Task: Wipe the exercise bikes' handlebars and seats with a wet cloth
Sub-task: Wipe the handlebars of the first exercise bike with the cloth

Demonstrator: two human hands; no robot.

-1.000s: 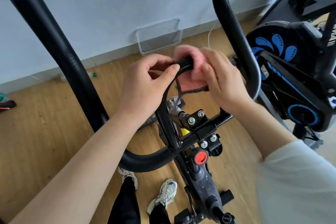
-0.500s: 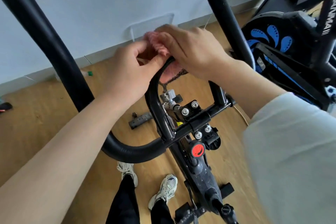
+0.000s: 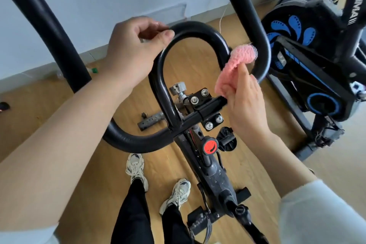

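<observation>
We saw a glossy, smooth black loop bar (image 3: 195,30) at the frame's centre, while the outer handlebars (image 3: 45,25) at the upper left looked matt and foam-like. The pink cloth (image 3: 233,65) at centre right was knitted, open-weave and rough. Bare metal bolts (image 3: 194,100) and a dull grey metal knob (image 3: 179,87) shone faintly. The red knob (image 3: 210,147) looked like plastic. The floor (image 3: 39,113) was satin wood-grain boards.
</observation>
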